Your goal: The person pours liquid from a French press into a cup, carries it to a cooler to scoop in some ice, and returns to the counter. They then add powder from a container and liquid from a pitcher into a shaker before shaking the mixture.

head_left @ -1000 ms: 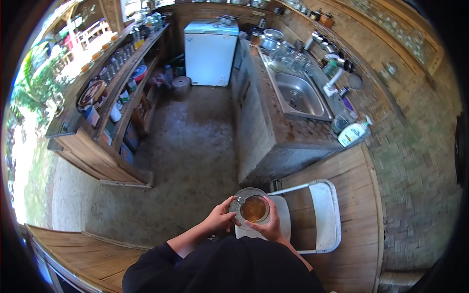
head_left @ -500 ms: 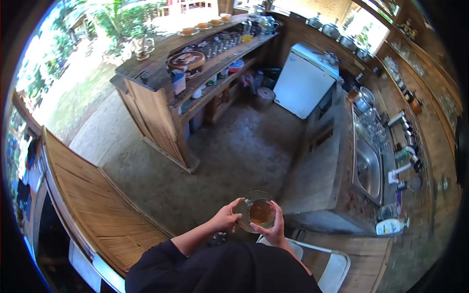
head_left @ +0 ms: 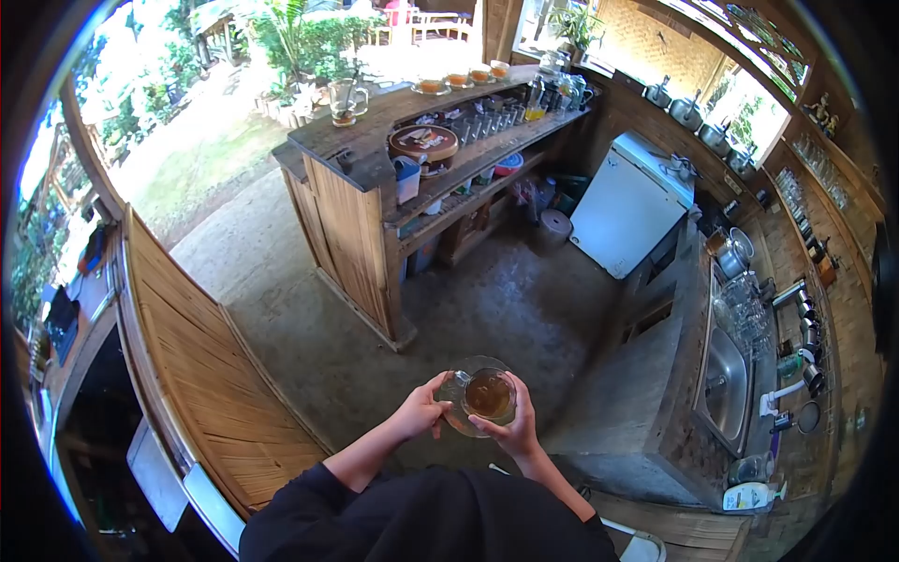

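Seen from above, a person's two bare hands meet in front of the torso (head_left: 445, 515), low in the middle of the view, near each other but apart. The left forearm (head_left: 367, 457) slants inward and forward from a dark sleeve pushed up toward the elbow. The left hand (head_left: 421, 408) has its index finger stretched forward and inward, with other fingers bent beneath. The right forearm (head_left: 554, 480) is bare and angles forward and inward. The right hand (head_left: 510, 421) makes a C-shaped grip, thumb reaching inward on the near side, fingers along the outer side. Both hands are holding on.
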{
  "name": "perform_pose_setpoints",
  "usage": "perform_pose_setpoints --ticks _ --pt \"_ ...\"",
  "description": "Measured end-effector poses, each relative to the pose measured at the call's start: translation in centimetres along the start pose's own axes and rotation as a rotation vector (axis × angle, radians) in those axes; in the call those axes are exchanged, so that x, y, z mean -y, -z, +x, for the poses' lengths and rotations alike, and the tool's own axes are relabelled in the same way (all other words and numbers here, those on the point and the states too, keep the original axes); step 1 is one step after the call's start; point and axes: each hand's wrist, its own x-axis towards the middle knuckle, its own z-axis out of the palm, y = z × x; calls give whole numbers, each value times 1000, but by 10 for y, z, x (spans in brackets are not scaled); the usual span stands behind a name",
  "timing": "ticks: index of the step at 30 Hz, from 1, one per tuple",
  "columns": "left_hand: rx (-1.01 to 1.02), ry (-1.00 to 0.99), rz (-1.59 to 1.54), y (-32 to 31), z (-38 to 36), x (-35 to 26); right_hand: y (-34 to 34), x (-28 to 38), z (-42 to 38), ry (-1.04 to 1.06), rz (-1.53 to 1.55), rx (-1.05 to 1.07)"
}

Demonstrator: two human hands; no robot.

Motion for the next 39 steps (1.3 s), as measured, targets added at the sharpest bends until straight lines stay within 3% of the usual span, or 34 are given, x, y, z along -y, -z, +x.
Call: perform_pose_setpoints --ticks 7,14,25,30,39 --pt "-18 -22 -4 -5 4 -17 10 4 14 -20 37 3" --pt "24 -30 19 -23 57 -21 48 -26 40 -22 14 -11" --pt "-1 -49 -27 -94 214 -48 173 -101 137 -37 -31 13" --pt "-49 -28 0 -116 263 -79 215 -128 189 -59 -18 125" --pt "-190 -88 -153 -79 327 -96 199 -181 295 7 158 283"
